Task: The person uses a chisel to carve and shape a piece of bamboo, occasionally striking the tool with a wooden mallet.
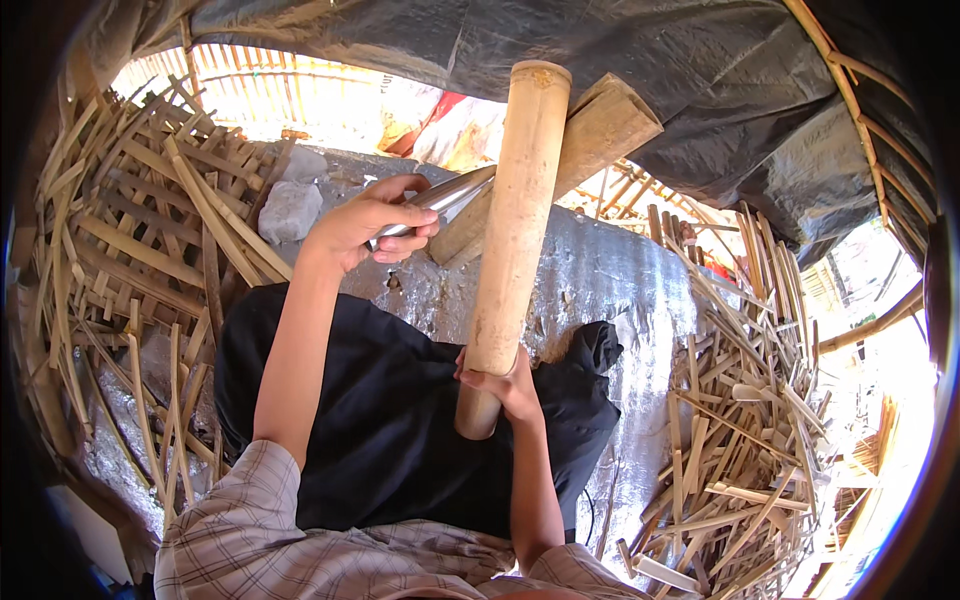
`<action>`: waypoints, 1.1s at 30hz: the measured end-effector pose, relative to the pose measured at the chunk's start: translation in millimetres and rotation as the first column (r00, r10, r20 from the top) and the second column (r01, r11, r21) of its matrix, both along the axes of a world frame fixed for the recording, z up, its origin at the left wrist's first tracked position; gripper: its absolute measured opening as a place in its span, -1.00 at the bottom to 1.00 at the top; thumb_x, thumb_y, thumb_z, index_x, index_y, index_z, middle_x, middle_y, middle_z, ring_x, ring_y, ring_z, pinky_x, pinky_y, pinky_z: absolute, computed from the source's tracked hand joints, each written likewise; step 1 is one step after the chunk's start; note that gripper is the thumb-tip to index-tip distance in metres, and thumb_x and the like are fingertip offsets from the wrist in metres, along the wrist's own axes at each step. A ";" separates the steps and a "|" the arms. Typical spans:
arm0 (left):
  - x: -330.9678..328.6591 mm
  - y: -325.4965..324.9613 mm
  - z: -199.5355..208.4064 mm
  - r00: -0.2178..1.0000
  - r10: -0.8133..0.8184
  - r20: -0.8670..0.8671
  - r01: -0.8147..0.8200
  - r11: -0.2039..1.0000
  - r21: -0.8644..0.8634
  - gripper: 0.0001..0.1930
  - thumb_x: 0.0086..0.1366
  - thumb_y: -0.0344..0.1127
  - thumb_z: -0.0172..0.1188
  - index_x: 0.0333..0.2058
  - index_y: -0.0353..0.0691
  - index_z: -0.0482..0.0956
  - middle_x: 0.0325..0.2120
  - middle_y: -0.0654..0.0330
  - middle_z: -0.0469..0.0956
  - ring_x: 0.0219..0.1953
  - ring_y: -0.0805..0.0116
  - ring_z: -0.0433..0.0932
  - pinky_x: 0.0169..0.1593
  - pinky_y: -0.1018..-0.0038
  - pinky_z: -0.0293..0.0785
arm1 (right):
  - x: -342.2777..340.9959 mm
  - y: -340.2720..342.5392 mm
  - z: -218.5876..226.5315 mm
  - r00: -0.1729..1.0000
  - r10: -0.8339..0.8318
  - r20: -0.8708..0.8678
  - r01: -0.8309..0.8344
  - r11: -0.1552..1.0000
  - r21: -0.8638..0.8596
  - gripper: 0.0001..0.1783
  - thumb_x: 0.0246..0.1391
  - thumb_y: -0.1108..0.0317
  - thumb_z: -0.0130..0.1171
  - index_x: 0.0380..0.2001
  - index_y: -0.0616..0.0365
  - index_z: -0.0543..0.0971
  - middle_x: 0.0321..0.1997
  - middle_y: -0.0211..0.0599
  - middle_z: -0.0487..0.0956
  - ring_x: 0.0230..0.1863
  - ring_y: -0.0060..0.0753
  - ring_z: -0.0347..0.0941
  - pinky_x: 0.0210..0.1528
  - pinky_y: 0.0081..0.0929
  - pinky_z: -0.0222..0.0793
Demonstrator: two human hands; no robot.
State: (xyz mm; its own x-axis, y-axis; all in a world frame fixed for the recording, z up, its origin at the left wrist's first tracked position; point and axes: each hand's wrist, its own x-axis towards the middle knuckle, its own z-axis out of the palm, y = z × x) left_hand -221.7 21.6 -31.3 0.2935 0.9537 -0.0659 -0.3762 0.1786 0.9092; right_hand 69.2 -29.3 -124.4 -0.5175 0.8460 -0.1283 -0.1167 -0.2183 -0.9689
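over the black-clothed lap [390, 420], a bamboo pole [515, 210] has its long axis running near to far, leaning slightly right. beyond it, another bamboo piece [610, 128] slants far-right. a silvery metal tool [458, 193] points far-right toward the pole, the left hand [378, 222] curled round it; the right hand's [510, 388] fingers wrap the pole's near part.

Tool [452, 193] glossy metal; pole [521, 195] matt bamboo.
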 end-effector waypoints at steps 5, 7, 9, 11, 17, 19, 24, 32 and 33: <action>4.5 -2.1 4.2 1.000 0.004 0.005 -0.004 1.000 -0.010 -0.74 0.37 -0.41 0.18 -0.06 -0.29 0.34 -0.47 0.26 0.41 -0.72 0.71 0.22 -0.72 0.67 0.09 | 0.4 -1.4 -1.3 0.998 0.013 -0.060 -0.012 1.000 0.017 -0.54 -0.24 0.41 0.44 -0.19 0.35 0.57 -0.27 -0.15 0.65 -0.28 -0.27 0.63 -0.17 -0.32 0.59; 7.7 -1.2 3.6 1.000 0.026 0.003 -0.025 0.999 -0.024 -0.76 0.37 -0.40 0.17 -0.08 -0.31 0.35 -0.43 0.24 0.44 -0.68 0.69 0.28 -0.70 0.68 0.14 | 1.2 1.5 -8.1 0.998 0.012 -0.067 -0.009 0.999 0.040 -0.47 -0.23 0.40 0.44 -0.13 0.36 0.52 -0.28 -0.13 0.64 -0.31 -0.25 0.63 -0.21 -0.30 0.59; 11.4 0.0 6.9 0.998 0.048 -0.029 -0.049 0.999 -0.019 -0.76 0.37 -0.40 0.18 -0.08 -0.33 0.35 -0.41 0.23 0.45 -0.64 0.68 0.32 -0.70 0.67 0.16 | 1.1 3.4 -6.5 0.999 0.020 -0.050 -0.016 0.997 0.076 -0.43 -0.22 0.39 0.44 -0.10 0.37 0.50 -0.28 -0.13 0.63 -0.33 -0.24 0.64 -0.23 -0.29 0.58; 15.9 -0.9 10.7 0.997 0.061 -0.040 -0.062 0.998 -0.022 -0.75 0.36 -0.39 0.19 -0.08 -0.33 0.37 -0.38 0.20 0.49 -0.59 0.65 0.38 -0.68 0.66 0.21 | 0.9 2.7 -15.6 0.999 -0.045 -0.025 0.047 0.991 0.121 -0.45 -0.20 0.45 0.42 -0.09 0.37 0.47 -0.31 -0.11 0.63 -0.37 -0.24 0.63 -0.28 -0.28 0.58; 25.9 -8.8 -4.5 0.992 0.098 0.080 -0.094 0.994 -0.055 -0.72 0.32 -0.40 0.26 -0.09 -0.30 0.37 -0.38 0.18 0.51 -0.56 0.65 0.38 -0.65 0.66 0.20 | -9.9 29.0 50.1 0.938 -0.286 0.197 0.250 0.949 0.191 -0.40 -0.22 0.60 0.39 -0.03 0.44 0.41 -0.33 -0.02 0.64 -0.36 -0.11 0.65 -0.30 -0.22 0.61; 30.7 -13.0 -5.4 0.993 0.084 0.088 -0.079 0.995 -0.055 -0.71 0.30 -0.42 0.28 -0.12 -0.29 0.36 -0.40 0.21 0.47 -0.59 0.68 0.32 -0.67 0.69 0.14 | -6.9 38.5 97.0 0.925 -0.375 0.059 0.342 0.891 0.298 -0.36 -0.25 0.63 0.37 0.00 0.49 0.40 -0.34 0.03 0.65 -0.31 -0.03 0.67 -0.26 -0.19 0.63; 44.1 -15.2 -9.6 0.990 0.009 0.141 -0.006 1.000 -0.021 -0.70 0.29 -0.42 0.27 -0.13 -0.32 0.32 -0.45 0.25 0.39 -0.64 0.71 0.25 -0.71 0.68 0.04 | 22.3 53.3 236.5 0.893 -0.425 -0.146 0.368 0.505 0.781 -0.17 -0.16 0.54 0.38 0.20 0.37 0.24 -0.21 0.06 0.64 -0.20 -0.05 0.64 -0.06 -0.20 0.60; 47.7 -14.9 -16.5 0.990 -0.006 0.141 0.013 0.999 -0.052 -0.70 0.30 -0.44 0.24 -0.10 -0.31 0.31 -0.47 0.25 0.37 -0.66 0.68 0.23 -0.70 0.63 0.05 | 42.6 40.6 219.3 0.745 -0.665 0.052 0.213 0.311 0.926 -0.38 -0.16 0.40 0.42 0.01 0.37 0.47 -0.13 0.02 0.64 -0.13 -0.26 0.60 -0.05 -0.30 0.54; 43.9 -14.7 -17.2 0.993 -0.012 0.122 0.018 0.999 -0.051 -0.70 0.31 -0.44 0.23 -0.09 -0.30 0.31 -0.49 0.26 0.36 -0.67 0.67 0.22 -0.69 0.62 0.07 | 38.8 42.4 168.5 0.571 -0.813 0.111 0.322 0.347 0.881 -0.27 -0.15 0.36 0.46 0.12 0.36 0.45 -0.05 0.02 0.64 -0.07 -0.28 0.60 -0.01 -0.29 0.52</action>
State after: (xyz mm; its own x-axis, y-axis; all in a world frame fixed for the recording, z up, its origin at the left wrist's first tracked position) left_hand -177.8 6.9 -48.6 0.3163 0.9454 -0.0782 -0.4800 0.2306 0.8464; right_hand 108.0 13.0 44.0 0.0734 0.7740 0.6289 0.5948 0.4722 -0.6506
